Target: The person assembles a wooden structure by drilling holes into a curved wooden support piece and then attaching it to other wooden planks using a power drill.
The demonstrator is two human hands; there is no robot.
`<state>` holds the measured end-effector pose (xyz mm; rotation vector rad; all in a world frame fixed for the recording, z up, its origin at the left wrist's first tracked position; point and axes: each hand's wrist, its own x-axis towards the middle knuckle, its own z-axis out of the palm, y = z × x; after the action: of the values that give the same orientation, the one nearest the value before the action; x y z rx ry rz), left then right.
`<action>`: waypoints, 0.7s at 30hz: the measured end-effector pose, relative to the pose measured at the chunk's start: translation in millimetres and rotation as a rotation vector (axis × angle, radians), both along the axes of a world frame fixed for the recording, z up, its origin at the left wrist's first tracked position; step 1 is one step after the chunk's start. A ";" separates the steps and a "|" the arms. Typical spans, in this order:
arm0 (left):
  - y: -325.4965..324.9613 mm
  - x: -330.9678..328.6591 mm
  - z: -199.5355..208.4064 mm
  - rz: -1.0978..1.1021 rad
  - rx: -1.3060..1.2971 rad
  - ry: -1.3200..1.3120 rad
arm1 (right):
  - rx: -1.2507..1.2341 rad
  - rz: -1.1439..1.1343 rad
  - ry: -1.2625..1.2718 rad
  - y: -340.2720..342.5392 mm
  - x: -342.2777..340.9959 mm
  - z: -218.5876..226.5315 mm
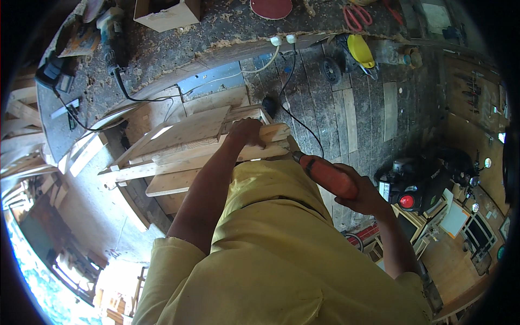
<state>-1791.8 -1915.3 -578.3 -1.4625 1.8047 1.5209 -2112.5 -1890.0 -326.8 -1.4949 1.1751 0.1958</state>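
Note:
A pale wooden frame (187,160) of boards and rails lies across in front of me, close to my waist. My left hand (246,133) is closed over its right end, with the fingers wrapped around the wood. On the right, my right hand (360,189) grips a red power drill (329,176). Its dark front end points up and left, toward the end of a rail (276,132) beside my left hand. From here I cannot tell whether its tip touches the wood.
Ahead runs a sawdust-strewn workbench (216,51) with a corded power tool (111,40), an open box (168,15), a red disc (271,7) and red-handled scissors (357,17). A black cord (303,122) crosses the plank floor. A motorcycle (420,184) stands to the right.

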 end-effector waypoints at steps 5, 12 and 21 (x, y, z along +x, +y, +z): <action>1.8 0.1 1.4 0.037 -0.009 0.020 | -0.012 0.062 0.043 -0.5 9.1 2.1; 3.7 -1.8 -4.7 0.019 -0.009 0.015 | -0.036 0.061 0.121 7.1 21.9 6.0; 6.8 -1.3 -5.0 -0.003 -0.058 -0.009 | -0.034 0.162 0.335 14.0 74.4 29.0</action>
<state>-1793.1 -1908.5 -583.3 -1.4901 1.8595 1.4698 -2038.0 -1876.0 -297.7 -1.6296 1.3247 0.5561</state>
